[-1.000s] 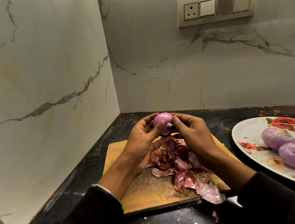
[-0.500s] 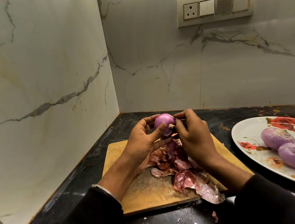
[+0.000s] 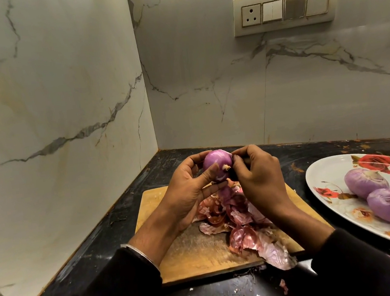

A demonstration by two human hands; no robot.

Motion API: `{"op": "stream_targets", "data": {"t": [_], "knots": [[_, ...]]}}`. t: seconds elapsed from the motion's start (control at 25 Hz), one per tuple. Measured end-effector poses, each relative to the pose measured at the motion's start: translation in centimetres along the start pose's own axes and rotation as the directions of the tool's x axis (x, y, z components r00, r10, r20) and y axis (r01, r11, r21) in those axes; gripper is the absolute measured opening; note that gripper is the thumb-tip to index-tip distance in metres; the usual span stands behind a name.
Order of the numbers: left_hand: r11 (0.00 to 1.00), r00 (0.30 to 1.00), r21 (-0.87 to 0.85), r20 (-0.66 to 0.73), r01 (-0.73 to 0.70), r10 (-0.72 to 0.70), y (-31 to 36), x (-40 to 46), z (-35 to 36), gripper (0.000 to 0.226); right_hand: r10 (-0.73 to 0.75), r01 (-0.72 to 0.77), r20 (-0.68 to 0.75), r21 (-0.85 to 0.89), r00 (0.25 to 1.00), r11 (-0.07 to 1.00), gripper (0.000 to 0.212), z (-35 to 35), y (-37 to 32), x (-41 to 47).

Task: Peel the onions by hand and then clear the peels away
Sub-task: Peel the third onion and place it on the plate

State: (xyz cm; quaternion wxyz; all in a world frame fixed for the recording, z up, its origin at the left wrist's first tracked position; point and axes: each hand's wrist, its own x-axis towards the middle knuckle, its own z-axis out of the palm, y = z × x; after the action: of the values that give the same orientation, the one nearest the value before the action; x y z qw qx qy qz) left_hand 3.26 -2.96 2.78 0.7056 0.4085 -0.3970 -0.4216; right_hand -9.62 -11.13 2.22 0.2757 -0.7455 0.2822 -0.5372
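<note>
Since a second ago the right hand (image 3: 258, 176) has curled higher against the red onion (image 3: 217, 167), pinching at its side, while the left hand (image 3: 189, 188) grips it above the cutting board (image 3: 191, 251) (peels (image 3: 239, 224) heaped beneath).

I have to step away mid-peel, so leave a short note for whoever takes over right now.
Left hand holds the onion above the cutting board. Right hand pinches at the onion's right side; what it grips is hidden.
Peels are piled on the board, with scraps on the counter in front.
Done: two peeled onions lie on the plate.
Left: finish this onion, plate it, clear the peels.
</note>
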Motion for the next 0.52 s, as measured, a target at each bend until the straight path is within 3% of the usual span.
{"op": "stream_targets", "data": {"t": [0.16, 0.44, 0.52], "knots": [[0.999, 1.0, -0.035, 0.001, 0.008, -0.008, -0.03, 0.17, -0.15, 0.051, 0.042, -0.042, -0.003, 0.045, 0.999, 0.998, 0.011, 0.12, 0.15, 0.03], [0.997, 0.999, -0.063, 0.006, 0.033, -0.033, 0.15, 0.08, -0.18, 0.05, 0.237, -0.254, 0.093, 0.326, 0.967, 0.911, 0.008, -0.06, -0.08, 0.1], [0.998, 0.999, -0.054, 0.013, 0.039, -0.038, 0.19, 0.01, -0.14, 0.049, 0.205, -0.212, 0.055, 0.257, 0.977, 0.943, 0.01, -0.03, 0.11, 0.08]]}}
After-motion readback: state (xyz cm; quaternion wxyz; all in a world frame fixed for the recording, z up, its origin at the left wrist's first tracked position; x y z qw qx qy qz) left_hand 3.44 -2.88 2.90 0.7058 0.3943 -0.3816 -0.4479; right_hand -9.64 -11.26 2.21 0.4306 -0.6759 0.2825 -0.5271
